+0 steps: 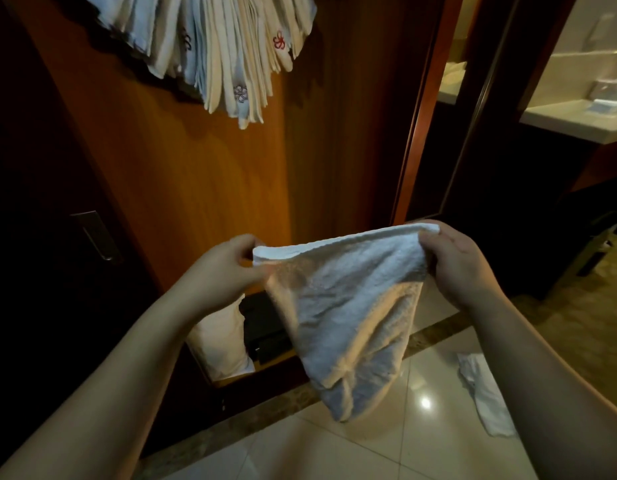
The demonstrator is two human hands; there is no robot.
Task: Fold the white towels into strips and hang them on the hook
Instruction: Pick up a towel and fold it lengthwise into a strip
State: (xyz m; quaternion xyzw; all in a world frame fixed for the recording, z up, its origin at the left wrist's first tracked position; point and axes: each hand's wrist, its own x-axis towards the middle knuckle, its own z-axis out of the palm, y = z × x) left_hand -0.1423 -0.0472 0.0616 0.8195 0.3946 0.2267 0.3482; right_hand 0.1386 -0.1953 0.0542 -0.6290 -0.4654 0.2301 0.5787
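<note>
White towel [348,306], soft terry with a nubbly pile, hangs in mid-air in the near middle of the scene, stretched along its top edge between two hands. The left hand [224,268] pinches the left upper corner between thumb and curled fingers; the right hand [456,261] grips the right upper corner with its fingers curled round the cloth. Below that taut edge the fabric sags, tapering to a rumpled, rounded tip above the floor [386,445], which is glossy pale tile with a bright light spot and a darker mottled stone border strip.

Far up on the left, a thick bunch of folded towels [224,46] hangs down against a smooth orange-brown wooden panel [182,174]; they are long narrow strips, cream and pale blue-white, fanned out like slats, some stitched with small flower emblems in red and grey. What they hang from is out of view.

At the panel's foot is an open low compartment [251,341] holding a white pillow-like bundle [220,341] on the left and a dark boxy thing [265,334] just beside it on the right. A crumpled white cloth [483,393] lies on the tile to the near right. A metal handle [97,235] sits on the dark door at left.
</note>
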